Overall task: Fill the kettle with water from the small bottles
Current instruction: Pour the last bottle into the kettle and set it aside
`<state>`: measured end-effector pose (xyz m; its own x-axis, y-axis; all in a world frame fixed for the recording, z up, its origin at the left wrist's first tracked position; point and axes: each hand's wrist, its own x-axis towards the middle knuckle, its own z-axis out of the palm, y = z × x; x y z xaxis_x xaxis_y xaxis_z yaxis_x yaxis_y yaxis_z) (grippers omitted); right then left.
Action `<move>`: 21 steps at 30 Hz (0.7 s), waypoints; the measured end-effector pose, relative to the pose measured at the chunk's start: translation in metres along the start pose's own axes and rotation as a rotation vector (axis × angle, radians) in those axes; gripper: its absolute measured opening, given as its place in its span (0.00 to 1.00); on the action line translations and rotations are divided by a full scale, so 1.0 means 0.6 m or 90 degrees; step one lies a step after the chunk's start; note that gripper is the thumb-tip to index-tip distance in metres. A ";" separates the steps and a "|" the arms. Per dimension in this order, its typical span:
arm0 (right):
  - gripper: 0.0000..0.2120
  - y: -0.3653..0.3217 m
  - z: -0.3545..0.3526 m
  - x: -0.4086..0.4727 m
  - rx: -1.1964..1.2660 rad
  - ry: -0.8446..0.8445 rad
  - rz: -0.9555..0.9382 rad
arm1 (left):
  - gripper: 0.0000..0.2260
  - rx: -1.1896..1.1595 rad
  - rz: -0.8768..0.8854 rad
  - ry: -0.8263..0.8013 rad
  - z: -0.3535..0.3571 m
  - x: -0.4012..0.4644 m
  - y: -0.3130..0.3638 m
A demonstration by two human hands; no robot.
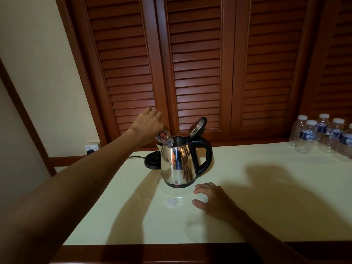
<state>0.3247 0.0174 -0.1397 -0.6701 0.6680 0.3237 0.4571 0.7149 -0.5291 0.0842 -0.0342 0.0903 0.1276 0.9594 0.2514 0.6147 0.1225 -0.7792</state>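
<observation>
Behind, dark louvred wooden doors (198, 73) across the whole back, cream wall to the left with a wall socket (92, 148) low down. Below them, pale cream desk (266, 197) with a brown wooden front edge. Steel kettle (178, 164) with black handle upright near the desk's middle, a little towards the back edge, lid (197, 126) flipped up and open. Just beside it on the left, touching or nearly so, black kettle base (152, 161), with a cord running off over the left edge. Left hand (147, 123) raised above the kettle, fingers curled round a small bottle (164, 139), tipped neck-down, mouth at the kettle's open rim. Whether water runs out: too small to tell. Right hand (211, 201) flat near the desk in front of the kettle, fingers spread and relaxed, holding nothing. White bottle cap (171, 202) lying on the desk just left of that hand, towards the front edge. Cluster of capped small bottles (322, 134) standing at the back right corner, well apart from the kettle.
</observation>
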 end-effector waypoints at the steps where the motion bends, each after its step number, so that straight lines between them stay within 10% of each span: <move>1: 0.21 0.000 0.000 0.000 -0.003 -0.001 0.001 | 0.25 -0.002 0.000 0.003 0.001 0.000 0.000; 10: 0.23 -0.003 -0.005 0.004 -0.036 -0.047 0.024 | 0.28 -0.078 -0.081 -0.026 0.033 -0.025 -0.001; 21: 0.19 -0.024 -0.013 0.012 -0.122 -0.083 0.008 | 0.28 -0.524 -0.295 -0.086 0.102 -0.087 0.040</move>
<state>0.3181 0.0136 -0.1235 -0.7278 0.6536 0.2075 0.5602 0.7412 -0.3698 0.0448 -0.0659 0.0234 -0.3249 0.8881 0.3253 0.9432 0.3295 0.0424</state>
